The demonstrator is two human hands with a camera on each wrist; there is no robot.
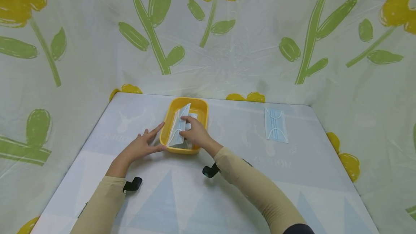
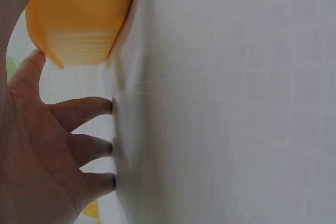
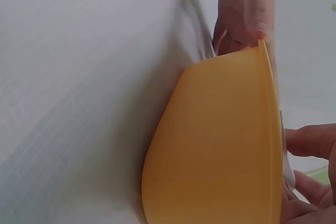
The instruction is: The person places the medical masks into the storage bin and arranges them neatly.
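Observation:
A yellow plastic container (image 1: 204, 109) with rounded corners holds light blue face masks. My right hand (image 1: 196, 133) reaches over its right side and pinches a face mask (image 1: 177, 127) with white ear loops, which stands tilted inside. Part of another blue piece shows behind the fingers. My left hand (image 1: 143, 147) is at the container's left side, fingers spread, with thumb and index fingertip at the rim. In the left wrist view, the other fingertips of the left hand (image 2: 42, 150) rest on the table beside the container.
Another face mask (image 1: 275, 125) lies flat on the table at the back right. The pale patterned table (image 1: 247, 187) meets flower-printed curtains (image 1: 253, 46) at the back and sides. Black wrist cameras (image 1: 210, 170) stick out under both forearms.

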